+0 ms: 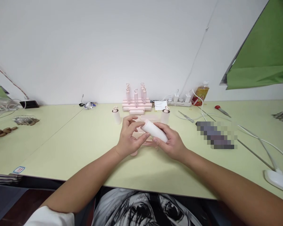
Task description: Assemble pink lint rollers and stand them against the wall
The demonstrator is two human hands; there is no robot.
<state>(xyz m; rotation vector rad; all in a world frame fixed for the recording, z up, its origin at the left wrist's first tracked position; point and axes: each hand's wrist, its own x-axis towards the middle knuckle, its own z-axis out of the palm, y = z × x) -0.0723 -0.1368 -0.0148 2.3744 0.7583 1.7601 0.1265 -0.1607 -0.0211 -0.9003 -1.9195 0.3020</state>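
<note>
My right hand [172,141] is closed around the lower part of a smooth white tube [155,131], which tilts up to the left over the table. At the tube's upper end, the thumb and index finger of my left hand [130,135] meet its rim, its other fingers curved. Pale pink parts [149,117] lie on the table just behind and under my hands, partly hidden by them. Two upright white tubes, one on the left [116,116] and one on the right [165,116], each have a pink ring-topped piece in their dark mouth.
Pink tubes [136,110] lie stacked by the wall, with several slim ring-topped pieces standing there. On the right are a power strip [179,103], a drink bottle [201,93], a red-handled screwdriver [223,111], white cables and a pixelated object [215,135]. Brown pieces [1,133] lie far left.
</note>
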